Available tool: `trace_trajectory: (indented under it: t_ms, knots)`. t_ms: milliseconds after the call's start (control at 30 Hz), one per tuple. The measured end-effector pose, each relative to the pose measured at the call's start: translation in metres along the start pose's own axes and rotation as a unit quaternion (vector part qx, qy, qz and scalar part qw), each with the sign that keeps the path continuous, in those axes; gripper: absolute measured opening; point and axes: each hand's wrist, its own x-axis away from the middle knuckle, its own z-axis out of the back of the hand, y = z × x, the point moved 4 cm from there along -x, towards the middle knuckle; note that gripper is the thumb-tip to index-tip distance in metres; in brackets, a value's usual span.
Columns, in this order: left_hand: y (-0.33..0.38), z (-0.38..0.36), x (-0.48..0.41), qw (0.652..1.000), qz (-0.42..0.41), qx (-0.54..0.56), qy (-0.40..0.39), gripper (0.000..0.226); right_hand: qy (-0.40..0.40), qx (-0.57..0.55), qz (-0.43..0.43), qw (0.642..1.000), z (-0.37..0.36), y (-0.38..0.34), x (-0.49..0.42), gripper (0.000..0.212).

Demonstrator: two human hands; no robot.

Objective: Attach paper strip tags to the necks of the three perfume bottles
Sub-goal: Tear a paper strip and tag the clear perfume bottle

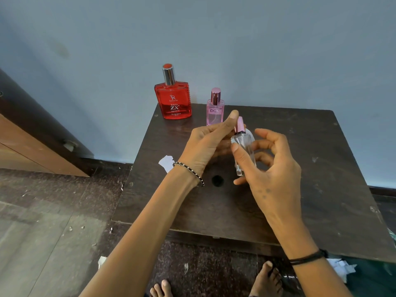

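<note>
slim clear glass perfume bottle with a pink cap is held up above the dark wooden table, tilted slightly, roughly over the table's middle. right hand grips the bottle body, thumb across its front, fingers curled behind. left hand is at the bottle's neck, thumb and fingers pinched together there; a bit of white paper strip shows just behind the neck. flat red glass bottle with a silver cap and small pink bottle stand upright at the table's far edge. torn white paper piece lies at the table's left edge.
</note>
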Motion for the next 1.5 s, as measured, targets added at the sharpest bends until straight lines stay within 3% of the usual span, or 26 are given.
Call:
trace_trajectory:
  t_ms: [167,367,567,700,900,1167,1500]
  knots:
    - [0.001,0.002,-0.007,0.999,0.003,-0.011,0.037,0.039,0.012,-0.013,-0.003,1.000,0.005,0.003,-0.001,0.046]
    - [-0.012,-0.003,-0.013,0.998,-0.044,-0.033,0.016,0.016,0.042,0.004,0.011,0.999,0.017,0.006,-0.002,0.032]
    - [-0.020,-0.015,-0.021,0.991,-0.049,-0.125,0.023,0.013,0.092,0.075,0.007,0.993,0.030,0.014,-0.009,0.030]
    - [-0.021,-0.019,-0.024,0.978,-0.035,-0.198,0.052,0.024,0.122,0.081,-0.012,0.989,0.036,0.017,-0.016,0.036]
    - [-0.019,-0.027,-0.024,0.954,-0.092,-0.275,0.072,0.014,0.132,0.106,0.004,0.986,0.034,0.013,-0.042,0.037]
    - [-0.017,-0.031,-0.027,0.968,-0.083,-0.228,0.065,0.031,0.128,0.128,0.032,0.983,0.023,0.002,-0.095,0.039]
    - [-0.018,-0.026,-0.031,0.962,-0.093,-0.219,0.137,0.016,0.080,0.170,0.040,0.981,0.003,0.010,-0.104,0.036]
